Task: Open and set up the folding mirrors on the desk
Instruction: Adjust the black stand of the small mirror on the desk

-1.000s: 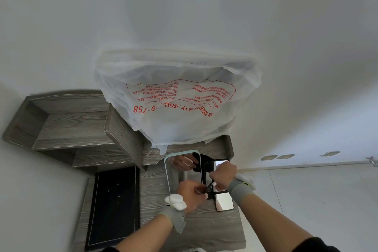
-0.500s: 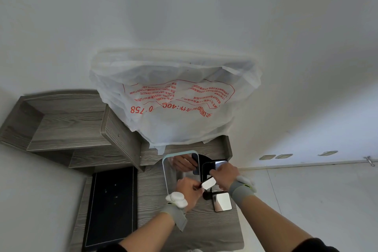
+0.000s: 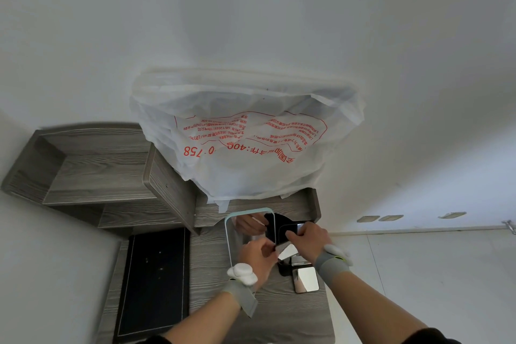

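Your left hand [image 3: 259, 255] is at the far middle of the table [image 3: 279, 313], its fingers curled and pinching the near edge of the folding mirror [image 3: 289, 251]; that shiny leaf is tilted up off the table and sits between your two hands. Your right hand [image 3: 308, 236] is just beyond it, with its fingers curled down over the dark upper leaf of the same mirror; how tightly it grips is hard to tell, as the back of the hand hides the fingertips. Both wrists wear grey bands with white pieces on top.

A second small mirror [image 3: 306, 280] lies face up on the table, just in front of your right wrist and close to the right edge; a dark base sits just beside it on the left, partly hidden by your left hand. A big mirror [image 3: 237, 237] with a pale green frame stands upright just beyond your left hand; its glass shows a reflected hand.

A black mat [image 3: 153, 282] lies flat on the left part of the table, well apart from the mirrors; grey wooden shelves [image 3: 95, 176] rise behind it against the wall. A white plastic bag [image 3: 245, 153] with red print hangs above the back of the table, with its lower edge near the top of the big mirror.
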`<state>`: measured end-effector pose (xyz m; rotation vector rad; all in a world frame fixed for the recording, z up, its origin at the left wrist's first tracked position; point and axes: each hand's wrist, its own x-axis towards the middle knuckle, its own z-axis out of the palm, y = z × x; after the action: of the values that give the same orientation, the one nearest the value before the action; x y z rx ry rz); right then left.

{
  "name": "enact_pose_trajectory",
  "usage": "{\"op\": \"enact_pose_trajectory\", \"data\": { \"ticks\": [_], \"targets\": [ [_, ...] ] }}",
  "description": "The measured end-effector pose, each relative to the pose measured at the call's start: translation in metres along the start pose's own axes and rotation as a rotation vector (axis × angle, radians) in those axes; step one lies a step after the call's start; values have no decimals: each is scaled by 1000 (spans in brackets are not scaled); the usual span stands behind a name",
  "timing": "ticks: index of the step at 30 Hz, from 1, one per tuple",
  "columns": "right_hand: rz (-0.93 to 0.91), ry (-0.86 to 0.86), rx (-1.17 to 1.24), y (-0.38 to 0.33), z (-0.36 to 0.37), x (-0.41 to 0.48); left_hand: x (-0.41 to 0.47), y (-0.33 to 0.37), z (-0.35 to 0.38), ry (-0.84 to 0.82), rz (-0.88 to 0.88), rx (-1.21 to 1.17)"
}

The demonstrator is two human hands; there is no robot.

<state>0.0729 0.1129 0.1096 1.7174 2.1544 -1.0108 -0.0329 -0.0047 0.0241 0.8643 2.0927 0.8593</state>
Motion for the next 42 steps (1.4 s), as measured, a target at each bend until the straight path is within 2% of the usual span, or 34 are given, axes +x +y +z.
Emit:
{"op": "enact_pose_trajectory", "data": {
  "ticks": [6,14,24,33,42],
  "targets": [
    [23,47,12,2,8,9,8,9,-7,88,-11,56],
    [-47,108,49,7,10,18,18,10,-12,90,-27,120],
    [-309,75,-187,5,20,38,27,13,-13,55,-5,230],
    [-421,209,-367,4,28,54,27,12,-14,93,-62,170],
    [-417,139,-391,-1,26,58,32,13,-12,81,-92,154]
  ]
}}
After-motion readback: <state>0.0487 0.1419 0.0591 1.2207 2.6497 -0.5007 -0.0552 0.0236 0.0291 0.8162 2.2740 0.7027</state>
